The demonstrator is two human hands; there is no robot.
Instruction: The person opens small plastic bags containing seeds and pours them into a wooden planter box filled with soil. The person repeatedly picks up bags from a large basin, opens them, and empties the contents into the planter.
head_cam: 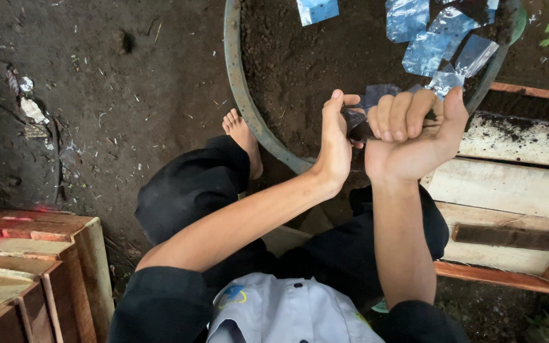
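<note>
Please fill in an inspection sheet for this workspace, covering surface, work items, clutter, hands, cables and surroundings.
Surface: dark bare earth floor, littered with small scraps.
Job's things: a small dark plastic bag held between both hands over a round metal-rimmed basin of soil.
Clutter: clear plastic bags lying on the soil.
Grippers: left hand flat against the bag; right hand fisted around it.
Cables: nothing seen.
Surroundings: wooden crates at the left, wooden pallet at the right, a bare foot beside the basin.

Glossy plastic bags (443,38); matt crumbly soil (312,63) (metal-rimmed basin (239,89)); rough wooden pallet (509,190).
</note>
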